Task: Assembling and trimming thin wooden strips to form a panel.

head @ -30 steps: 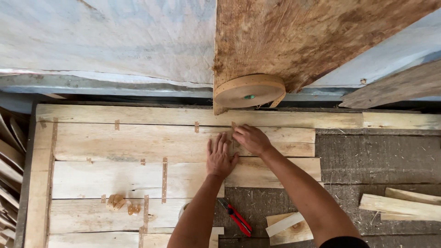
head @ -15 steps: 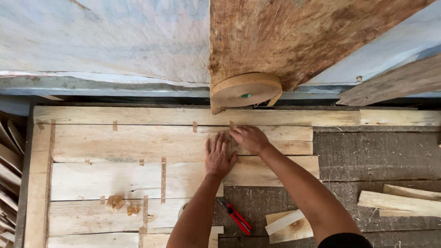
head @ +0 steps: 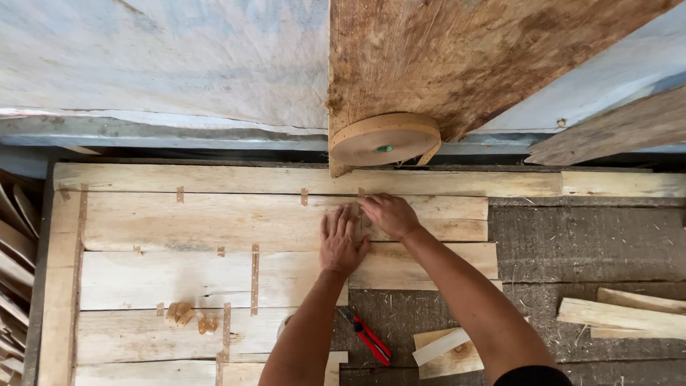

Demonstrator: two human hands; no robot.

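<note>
Pale thin wood sheets (head: 214, 221) lie side by side on a work table, joined by short strips of brown paper tape (head: 254, 279). My left hand (head: 341, 243) lies flat with fingers spread on a sheet near its right end. My right hand (head: 389, 214) sits just to the right of it, fingertips pressing down on a small tape strip at the seam between two sheets. A large roll of brown paper tape (head: 384, 138) stands just behind my hands against a rough brown board (head: 457, 57).
A red-handled cutter (head: 366, 336) lies on the dark table surface near my left forearm. Loose wood offcuts (head: 439, 350) and strips (head: 622, 314) lie at the right. Stacked veneer edges (head: 14, 271) fill the left border. Two small wood chips (head: 180, 313) rest on a sheet.
Both hands stay on the same seam; the right hand's fingertips have shifted slightly along the tape strip. Nothing else has moved.
</note>
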